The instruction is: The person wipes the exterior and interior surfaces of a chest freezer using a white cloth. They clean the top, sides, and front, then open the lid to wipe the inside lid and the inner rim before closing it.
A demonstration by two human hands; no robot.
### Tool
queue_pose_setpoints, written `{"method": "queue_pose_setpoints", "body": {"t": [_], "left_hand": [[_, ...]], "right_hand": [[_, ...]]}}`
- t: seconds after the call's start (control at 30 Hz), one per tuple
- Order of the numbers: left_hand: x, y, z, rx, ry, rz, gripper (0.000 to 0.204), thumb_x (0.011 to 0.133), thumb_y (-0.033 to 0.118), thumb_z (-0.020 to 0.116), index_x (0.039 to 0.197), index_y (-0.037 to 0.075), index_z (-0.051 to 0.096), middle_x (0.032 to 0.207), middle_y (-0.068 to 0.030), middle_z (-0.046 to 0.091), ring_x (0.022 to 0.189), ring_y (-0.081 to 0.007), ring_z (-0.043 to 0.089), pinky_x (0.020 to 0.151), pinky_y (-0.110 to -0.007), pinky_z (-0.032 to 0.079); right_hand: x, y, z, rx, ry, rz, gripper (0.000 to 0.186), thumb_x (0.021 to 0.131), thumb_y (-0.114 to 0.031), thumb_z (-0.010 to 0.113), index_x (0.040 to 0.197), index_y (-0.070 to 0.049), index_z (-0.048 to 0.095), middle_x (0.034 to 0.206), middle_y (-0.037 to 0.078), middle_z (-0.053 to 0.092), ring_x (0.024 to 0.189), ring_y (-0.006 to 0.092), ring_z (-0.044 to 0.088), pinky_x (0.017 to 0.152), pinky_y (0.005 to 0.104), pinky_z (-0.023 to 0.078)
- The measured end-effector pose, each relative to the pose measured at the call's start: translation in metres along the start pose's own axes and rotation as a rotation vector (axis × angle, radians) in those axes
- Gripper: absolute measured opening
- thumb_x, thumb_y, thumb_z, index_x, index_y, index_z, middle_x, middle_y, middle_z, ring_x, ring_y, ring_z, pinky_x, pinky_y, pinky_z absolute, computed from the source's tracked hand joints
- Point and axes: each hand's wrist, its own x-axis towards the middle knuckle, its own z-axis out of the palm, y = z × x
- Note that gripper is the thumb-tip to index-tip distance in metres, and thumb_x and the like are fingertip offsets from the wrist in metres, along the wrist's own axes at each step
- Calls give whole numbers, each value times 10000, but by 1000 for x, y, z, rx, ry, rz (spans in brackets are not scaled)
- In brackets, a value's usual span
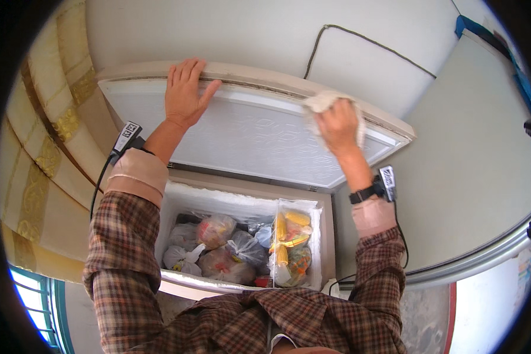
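Observation:
A chest freezer's raised lid [248, 130] spans the upper middle, with a dirty-looking rim along its top. My left hand [186, 97] grips that top edge left of centre, thumb apart from the fingers. My right hand [339, 127] holds a pale, crumpled cloth [315, 106] against the lid's right part, slightly blurred. Below, the open freezer [327, 236] has frosted inner walls and several knotted plastic bags [218, 230] of food. Its right section, behind a clear divider, holds yellow corn cobs [295, 218] and other bagged items.
A gold-patterned cream curtain [41, 177] hangs at the left, above a barred window [32, 307]. A white wall [206, 29] with a dark cord [366, 38] lies behind the lid. A large pale panel [454, 147] with a curved metal edge stands at the right.

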Motion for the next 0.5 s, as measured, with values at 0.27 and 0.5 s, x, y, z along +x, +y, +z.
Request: {"method": "queue_pose_setpoints", "body": {"t": [0.27,0.5], "left_hand": [[3,-15,-17,-106,-66,98,407,943,331,510,1246,60,529,1283,-118,522,1228,-282,444,1065,-445,284],[-1,-29,-35,-249,-81,161,385,930,308,534,1233,70,544,1227,-106,547,1179,-276,475,1037,-424,311]], "right_hand": [[121,-146,64,154,152,-25,147,688,-132,688,804,-116,599,809,35,518,804,220,537,632,345,446],[101,-142,47,77,82,55,144,666,-122,718,750,-116,601,778,37,547,744,241,550,617,358,451]]}}
